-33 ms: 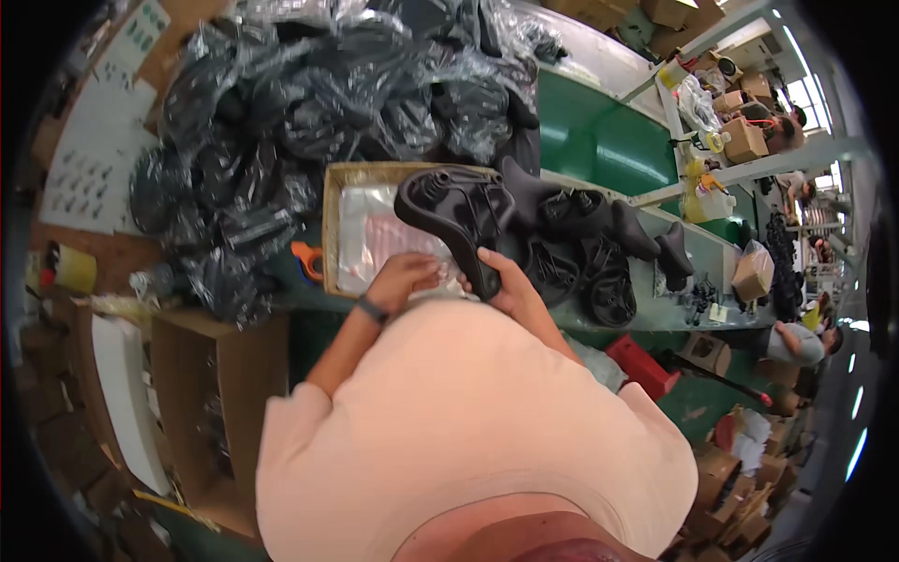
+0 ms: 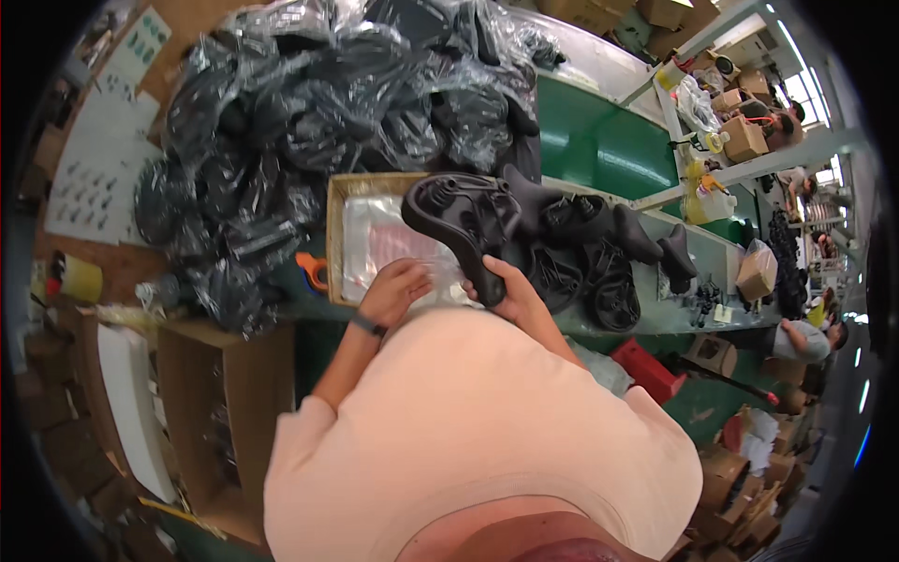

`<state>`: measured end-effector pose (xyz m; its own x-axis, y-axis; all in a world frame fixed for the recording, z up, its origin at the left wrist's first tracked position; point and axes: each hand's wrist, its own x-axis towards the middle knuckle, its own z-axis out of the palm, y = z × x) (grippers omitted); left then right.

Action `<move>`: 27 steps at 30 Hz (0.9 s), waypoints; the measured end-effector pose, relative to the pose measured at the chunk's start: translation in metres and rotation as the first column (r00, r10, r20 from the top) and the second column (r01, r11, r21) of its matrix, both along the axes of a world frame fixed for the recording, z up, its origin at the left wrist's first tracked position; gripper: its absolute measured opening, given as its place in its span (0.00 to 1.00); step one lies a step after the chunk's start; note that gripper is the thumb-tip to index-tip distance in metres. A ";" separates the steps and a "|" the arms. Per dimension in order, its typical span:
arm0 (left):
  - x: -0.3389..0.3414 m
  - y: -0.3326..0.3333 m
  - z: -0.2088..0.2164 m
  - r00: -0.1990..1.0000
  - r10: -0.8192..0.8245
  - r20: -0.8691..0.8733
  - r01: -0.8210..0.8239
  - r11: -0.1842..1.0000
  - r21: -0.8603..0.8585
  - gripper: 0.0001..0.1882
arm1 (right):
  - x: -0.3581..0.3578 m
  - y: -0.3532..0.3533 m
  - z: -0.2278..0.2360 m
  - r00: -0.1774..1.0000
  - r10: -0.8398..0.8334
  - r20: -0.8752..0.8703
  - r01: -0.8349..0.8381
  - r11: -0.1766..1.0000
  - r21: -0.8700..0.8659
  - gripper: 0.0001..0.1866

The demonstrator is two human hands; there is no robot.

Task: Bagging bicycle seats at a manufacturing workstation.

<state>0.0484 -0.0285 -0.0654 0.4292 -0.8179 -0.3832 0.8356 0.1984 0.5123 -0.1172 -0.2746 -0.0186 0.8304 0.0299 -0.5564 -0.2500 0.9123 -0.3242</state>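
A black bicycle saddle (image 2: 459,211) is tilted with its underside and springs facing up, over the right part of a shallow box. My right hand (image 2: 506,288) is closed around its narrow nose. Left of that nose, my left hand (image 2: 398,286) has its fingers curled on a clear plastic bag (image 2: 438,286), whose loose film spreads toward the saddle. Flat clear bags with reddish print (image 2: 379,229) lie inside the cardboard box (image 2: 334,248) beyond my left hand. The tips of my left fingers are partly blurred into the film.
Bagged black saddles (image 2: 309,122) are heaped at the far left. Several bare saddles (image 2: 613,290) lie upturned on the bench to the right. An orange-handled tool (image 2: 311,272) is beside the box. A tall open carton (image 2: 201,403) stands at lower left, a red object (image 2: 648,368) at lower right.
My left hand has drawn slightly away from the saddle's nose, and more clear film shows between them. My right hand keeps its hold. The whole view has shifted a little.
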 end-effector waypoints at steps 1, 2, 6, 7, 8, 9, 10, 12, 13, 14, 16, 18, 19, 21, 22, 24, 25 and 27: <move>0.010 0.023 -0.004 0.971 0.161 -0.177 -0.194 0.963 -0.186 0.09 | -0.002 -0.002 0.006 0.999 -0.036 -0.001 0.036 0.998 0.042 0.27; 0.026 0.044 0.004 0.939 0.256 -0.232 -0.310 0.919 -0.241 0.09 | -0.007 -0.006 0.014 0.991 -0.071 0.110 0.065 0.996 0.060 0.29; 0.050 0.043 0.116 0.870 0.441 -0.219 -0.465 0.882 -0.071 0.08 | -0.021 -0.014 0.032 0.906 -0.159 0.391 0.144 0.987 0.067 0.37; 0.056 0.043 0.101 0.870 0.448 -0.206 -0.472 0.878 -0.079 0.08 | -0.022 -0.015 0.040 0.884 -0.134 0.448 0.154 0.988 -0.008 0.39; 0.063 0.051 0.071 0.959 0.279 -0.051 -0.281 0.959 -0.030 0.09 | -0.019 -0.014 0.057 0.910 -0.029 0.413 0.141 0.960 -0.243 0.42; 0.064 0.045 0.080 0.994 0.068 0.083 -0.073 0.996 0.053 0.10 | -0.022 -0.018 0.065 0.906 -0.016 0.422 0.131 0.961 -0.244 0.42; 0.055 0.025 0.083 0.959 0.030 0.281 -0.130 0.931 0.342 0.12 | -0.025 -0.023 0.069 0.930 0.096 0.355 0.083 0.885 -0.457 0.43; 0.060 -0.013 0.095 0.924 0.021 0.381 -0.169 0.917 0.360 0.12 | -0.033 -0.017 0.076 0.990 0.056 0.130 0.067 0.621 -0.781 0.52; 0.062 -0.031 0.103 0.895 0.080 0.438 -0.234 0.921 0.310 0.12 | -0.027 0.000 0.107 0.988 0.036 0.151 0.125 0.383 -0.915 0.61; 0.065 -0.051 0.117 0.828 0.066 0.557 -0.297 0.893 0.337 0.14 | -0.030 0.005 0.105 0.999 0.047 -0.006 -0.013 0.162 -0.987 0.63; 0.062 -0.088 0.138 0.518 0.113 0.848 -0.470 0.866 0.171 0.13 | -0.026 0.015 0.098 0.976 0.089 -0.198 -0.182 -0.158 -0.970 0.66; 0.052 -0.110 0.177 0.219 0.138 0.966 -0.423 0.905 -0.033 0.09 | -0.019 0.028 0.095 0.972 0.121 -0.200 -0.161 -0.277 -0.947 0.61; 0.043 -0.117 0.191 0.148 0.079 0.986 -0.345 0.939 -0.023 0.07 | -0.016 0.030 0.098 0.964 0.121 -0.236 -0.195 -0.281 -0.940 0.57; 0.020 -0.130 0.195 -0.328 0.008 0.945 -0.232 0.969 -0.089 0.07 | -0.014 0.030 0.090 0.940 0.134 -0.313 -0.254 -0.335 -0.907 0.57; 0.005 -0.134 0.198 -0.404 -0.020 0.915 -0.057 0.998 -0.003 0.10 | -0.014 0.028 0.084 0.916 0.126 -0.380 -0.311 -0.374 -0.874 0.58; -0.016 -0.140 0.200 -0.633 0.012 0.774 0.209 0.965 0.156 0.11 | -0.019 0.030 0.080 0.925 0.162 -0.344 -0.284 -0.308 -0.908 0.48; -0.028 -0.147 0.192 -0.733 0.029 0.679 0.212 0.959 0.188 0.14 | -0.020 0.029 0.062 0.947 0.183 -0.262 -0.219 -0.228 -0.949 0.41; -0.026 -0.147 0.199 -0.664 0.187 0.724 0.309 0.950 0.038 0.19 | -0.026 0.019 0.025 0.979 0.175 -0.101 -0.091 -0.064 -0.994 0.27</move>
<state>0.0225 -0.1751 0.1335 -0.2767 -0.7922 0.5440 -0.8421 0.4726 0.2599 -0.1437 -0.2558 0.0069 0.9110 -0.4030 -0.0877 -0.2696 -0.4208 -0.8662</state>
